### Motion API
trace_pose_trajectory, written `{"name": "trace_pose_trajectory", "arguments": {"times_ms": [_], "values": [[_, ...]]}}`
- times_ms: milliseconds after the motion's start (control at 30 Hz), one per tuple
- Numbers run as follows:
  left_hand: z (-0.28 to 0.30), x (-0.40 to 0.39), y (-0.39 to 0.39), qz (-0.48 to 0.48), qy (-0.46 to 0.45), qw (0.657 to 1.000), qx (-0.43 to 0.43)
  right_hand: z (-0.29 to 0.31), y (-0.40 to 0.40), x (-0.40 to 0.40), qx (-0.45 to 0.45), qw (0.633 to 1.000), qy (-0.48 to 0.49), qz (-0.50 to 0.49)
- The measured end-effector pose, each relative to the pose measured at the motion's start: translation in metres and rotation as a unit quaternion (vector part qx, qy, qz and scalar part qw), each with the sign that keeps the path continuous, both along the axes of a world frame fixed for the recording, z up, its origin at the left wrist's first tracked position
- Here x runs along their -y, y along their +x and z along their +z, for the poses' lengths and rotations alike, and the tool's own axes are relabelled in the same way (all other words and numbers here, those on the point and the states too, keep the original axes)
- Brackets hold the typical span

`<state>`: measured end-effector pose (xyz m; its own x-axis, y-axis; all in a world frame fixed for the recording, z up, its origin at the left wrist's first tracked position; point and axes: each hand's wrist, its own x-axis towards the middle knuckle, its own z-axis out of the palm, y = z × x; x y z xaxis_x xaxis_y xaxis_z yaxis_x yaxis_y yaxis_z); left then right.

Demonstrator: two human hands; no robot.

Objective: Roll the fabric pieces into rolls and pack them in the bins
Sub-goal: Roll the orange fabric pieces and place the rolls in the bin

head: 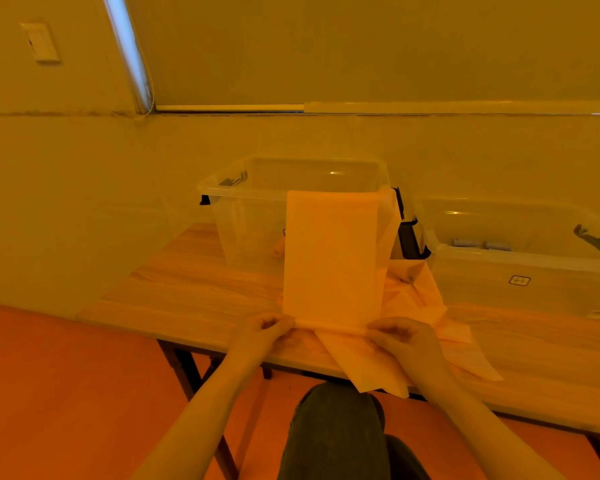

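Nearest to us, below the table edge, is a knee in dark trousers (333, 431); just above it our two hands meet the work. The left hand (269, 329) and the right hand (400, 336) each pinch one end of the near edge of a long fabric strip (331, 258), fingers curled over a first thin turn of cloth. The strip runs away from us and climbs the front wall of the clear bin (243, 216), its far end draped over the rim. Under and beside it lie more loose fabric pieces (426, 306), one hanging off the table's near edge.

We judge the rolling has only just started: the roll is barely one turn thick. Next we need to keep both ends even and turn them together, drawing the strip down off the bin without letting it skew.

A second clear bin (520, 271) stands to the right, with what look like two small grey rolls (482, 244) inside. Both bins sit on a light wooden table (187, 282) set against a pale wall (84, 202) with a wall switch plate (40, 41); the floor (66, 393) reads orange in this tinted light.
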<state>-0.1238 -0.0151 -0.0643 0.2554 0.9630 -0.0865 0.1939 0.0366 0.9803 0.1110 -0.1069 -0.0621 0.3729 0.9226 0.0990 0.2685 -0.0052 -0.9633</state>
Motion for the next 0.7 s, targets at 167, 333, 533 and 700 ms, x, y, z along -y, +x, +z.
{"name": "trace_pose_trajectory", "arguments": {"times_ms": [167, 333, 533, 700], "values": [[-0.0008, 0.0017, 0.0025, 0.01, 0.002, 1.0, -0.005, -0.003, -0.0001, 0.0016, 0.021, 1.0, 0.002, 0.007], [-0.003, 0.0041, 0.0021, 0.043, 0.012, 0.999, 0.01, -0.0027, -0.0026, 0.0013, -0.011, 0.999, 0.035, 0.009], [-0.0039, 0.0063, 0.0042, 0.062, 0.04, 0.997, 0.037, -0.0032, -0.0018, 0.0008, -0.051, 0.998, 0.046, 0.01], [-0.0066, 0.0039, 0.0044, 0.032, 0.047, 0.998, 0.037, -0.0044, -0.002, -0.0006, -0.044, 0.998, 0.05, 0.021]]}}
